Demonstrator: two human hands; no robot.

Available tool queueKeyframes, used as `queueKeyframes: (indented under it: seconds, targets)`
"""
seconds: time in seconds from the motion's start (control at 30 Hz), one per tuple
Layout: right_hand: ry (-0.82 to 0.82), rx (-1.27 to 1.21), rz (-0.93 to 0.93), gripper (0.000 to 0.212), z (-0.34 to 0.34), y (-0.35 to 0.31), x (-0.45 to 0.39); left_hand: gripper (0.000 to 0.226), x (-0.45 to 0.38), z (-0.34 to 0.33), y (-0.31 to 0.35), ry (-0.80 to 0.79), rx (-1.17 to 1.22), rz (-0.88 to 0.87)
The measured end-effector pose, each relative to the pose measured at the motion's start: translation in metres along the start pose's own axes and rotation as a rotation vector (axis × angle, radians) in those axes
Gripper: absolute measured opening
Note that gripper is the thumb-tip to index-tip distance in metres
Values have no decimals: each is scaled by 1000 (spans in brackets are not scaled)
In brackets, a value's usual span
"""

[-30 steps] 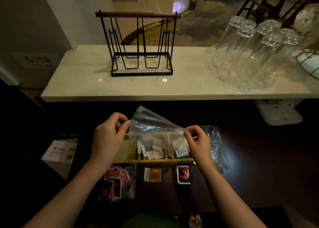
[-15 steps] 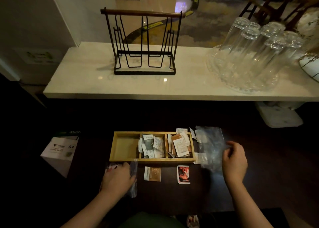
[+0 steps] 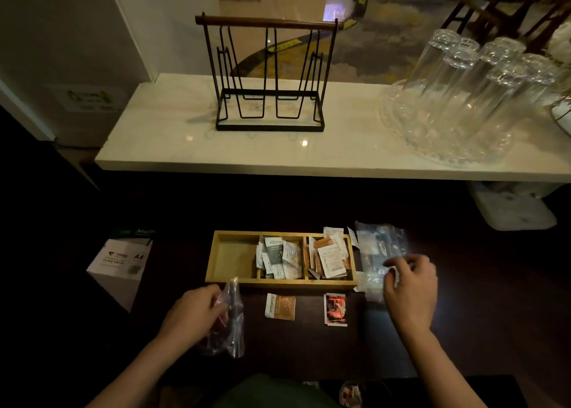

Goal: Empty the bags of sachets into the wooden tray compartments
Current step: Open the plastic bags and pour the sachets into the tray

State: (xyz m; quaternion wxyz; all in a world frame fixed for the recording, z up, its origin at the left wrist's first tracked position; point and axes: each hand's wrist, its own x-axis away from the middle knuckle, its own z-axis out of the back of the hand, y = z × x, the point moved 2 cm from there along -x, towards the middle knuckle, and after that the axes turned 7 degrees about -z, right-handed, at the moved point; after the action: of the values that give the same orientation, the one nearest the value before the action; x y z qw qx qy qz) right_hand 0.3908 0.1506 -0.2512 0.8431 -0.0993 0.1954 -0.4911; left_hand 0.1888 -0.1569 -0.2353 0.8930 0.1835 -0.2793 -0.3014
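Sachets (image 3: pixel 329 258) fill two of the three compartments of the wooden tray (image 3: pixel 279 283), which lies on the dark counter (image 3: pixel 482 299) directly in front of the person. The right compartment holds orange and white packets heaped above the rim, with a few white ones spilling past the far right corner. The middle compartment (image 3: pixel 280 258) holds grey and white packets. The left compartment (image 3: pixel 236 254) is bare wood.

Two single packets lie on the counter just in front of the tray: a brown sachet (image 3: pixel 280 306) and a red sachet (image 3: pixel 335 309). Neither is in a compartment.

The left hand (image 3: pixel 193 313) grasps a clear plastic bag (image 3: pixel 230 321) in front of the tray's left end, fingers (image 3: pixel 213 298) closed on its upper part. The contents of this bag appear dark, but the dim light does not allow them to be identified. The right hand (image 3: pixel 411 287) rests on crumpled clear bags (image 3: pixel 378 253) just beside the tray's right end, fingers curled onto the plastic; whether it pinches the plastic or only presses on it cannot be told. These bags look flat and largely empty.

Progress assessment: roughly two thirds complete. Remaining work, as judged from the layout, is to empty the left-hand bag into the bare left compartment and to collect the loose packets.

Beyond the work area, a pale marble shelf (image 3: pixel 173 148) carries a black wire rack (image 3: pixel 268 74) and a glass tray of upturned tumblers (image 3: pixel 469 92). A box of A4 paper (image 3: pixel 120 261) stands at the left.
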Motion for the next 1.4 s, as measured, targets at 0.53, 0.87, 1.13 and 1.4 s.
queueKeyframes:
  seconds: [0.53, 0.87, 1.13, 1.4]
  targets:
    - [-1174, -773, 134, 12, -1, -189, 71, 19, 18, 36, 25, 183, 239, -188]
    - [-1446, -886, -259, 16, -17, -190, 86, 9, 24, 17, 6, 170, 256, -54]
    - [-1314, -779, -147, 14, -28, -199, 99, 24, 29, -4, 20, 40, 603, 102]
    - [-1304, -725, -58, 15, -28, -201, 104, 23, 30, 2, 18, 21, 466, 132]
